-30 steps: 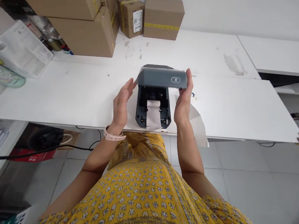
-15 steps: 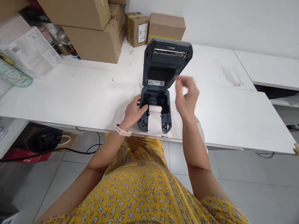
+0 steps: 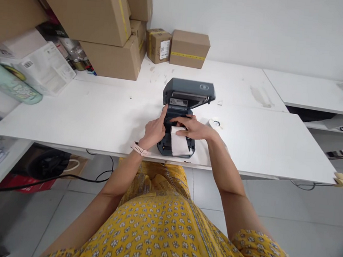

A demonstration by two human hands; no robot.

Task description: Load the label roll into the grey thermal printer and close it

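A dark grey label printer [image 3: 164, 148] stands at the table's front edge, its lid [image 3: 190, 88] tilted partway down over the body. Inside sits a small white paper roll [image 3: 173, 130], with a loose strip of paper [image 3: 180, 146] running over the printer's front. My left hand [image 3: 154, 131], a pale band on its wrist, grips the printer's left side; its index finger points up against the lid near the hinge. Reaching in from the right, my right hand [image 3: 193, 128] has its fingers around the paper roll. Its fingers partly hide the roll and the printer's interior.
Just right of the printer is a white roll [image 3: 216, 123] with a dark core, partly behind my right wrist. Cardboard boxes [image 3: 111, 60] are stacked at the back left. A mint-green bottle [image 3: 18, 85] lies at far left. A cable [image 3: 64, 173] hangs below the table.
The printer's lid has come down from nearly upright to partway. My right hand has moved left from beside the lid onto the paper roll. My left index finger has lifted to the lid.
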